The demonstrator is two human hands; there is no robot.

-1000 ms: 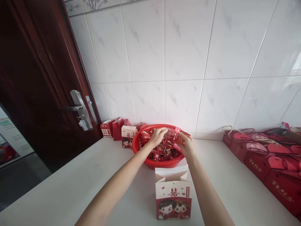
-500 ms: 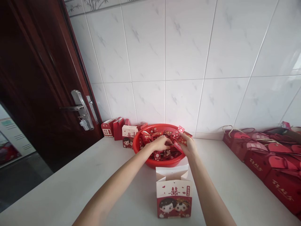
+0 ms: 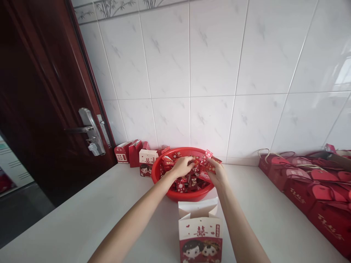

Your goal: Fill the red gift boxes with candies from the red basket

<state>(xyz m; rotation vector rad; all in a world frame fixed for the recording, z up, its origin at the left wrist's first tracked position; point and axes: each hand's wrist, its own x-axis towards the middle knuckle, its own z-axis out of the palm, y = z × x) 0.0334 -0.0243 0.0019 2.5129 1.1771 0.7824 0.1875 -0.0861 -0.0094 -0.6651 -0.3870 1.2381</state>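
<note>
A red plastic basket [image 3: 157,179] full of red-wrapped candies [image 3: 192,181] stands on the white tabletop. Over its middle, my left hand [image 3: 182,167] pinches a small red-wrapped candy between thumb and fingers. My right hand [image 3: 218,175], at the basket's right rim, is closed around several wrapped candies [image 3: 208,160], one of them pink with white dots. In front of the basket, between my forearms, stands a white-and-red paper gift box [image 3: 200,232] with its top open and two cartoon figures on its face.
Small red boxes [image 3: 122,152] and a similar cartoon box [image 3: 147,160] stand left of the basket by the wall. Rows of red gift boxes [image 3: 309,193] with cord handles fill the right side. A dark wooden door [image 3: 55,109] is at the left.
My left hand has come up slightly from among the candies, with a candy at its fingertips. My right hand still holds its candies. The view has tilted up a little.
</note>
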